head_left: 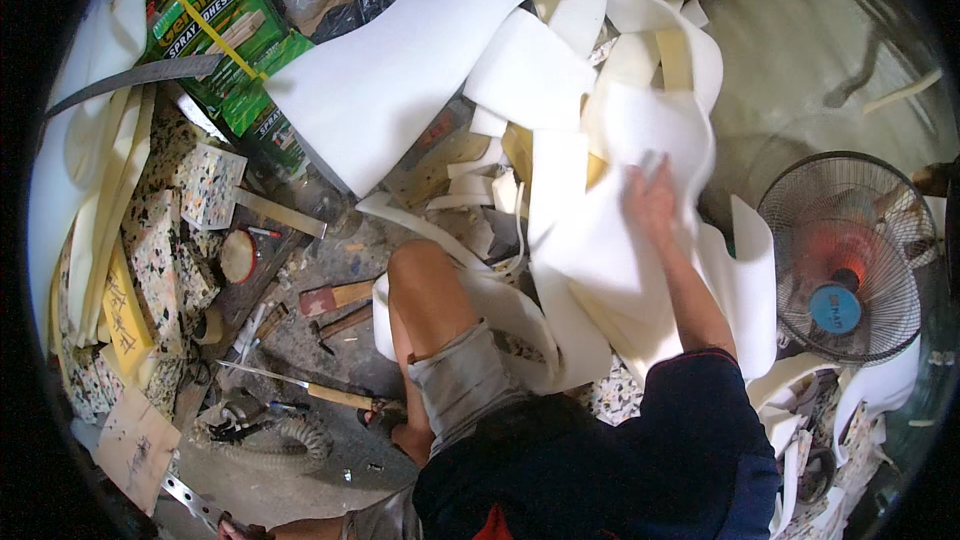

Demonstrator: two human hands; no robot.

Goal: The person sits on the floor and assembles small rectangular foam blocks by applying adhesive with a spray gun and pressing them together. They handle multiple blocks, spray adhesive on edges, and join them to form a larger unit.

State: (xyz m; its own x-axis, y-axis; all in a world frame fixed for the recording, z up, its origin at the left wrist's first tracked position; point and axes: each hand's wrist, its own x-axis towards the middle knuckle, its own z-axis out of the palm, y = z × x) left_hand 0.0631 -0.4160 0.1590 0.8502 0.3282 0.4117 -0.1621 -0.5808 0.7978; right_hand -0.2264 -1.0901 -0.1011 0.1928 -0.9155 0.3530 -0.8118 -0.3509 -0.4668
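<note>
My right hand (655,200) reaches forward, fingers stretched and apart, resting on a curved white foam sheet (610,250). That sheet bends around more white foam pieces, including an upright strip (558,180) just left of the hand. Another wide foam sheet (420,50) stretches to the far left across the pile. Of my left hand I make out nothing; at the lower left edge a bit of skin with a dark band (245,530) looks more like a foot than a hand. My bare knee (430,280) juts up left of the foam.
A caged fan (850,260) stands at the right. On the floor lie a long knife (335,395), a hammer (340,325), a tape roll (208,326) and a coiled hose (290,445). Green cartons (235,40) and speckled foam blocks (212,185) stand left.
</note>
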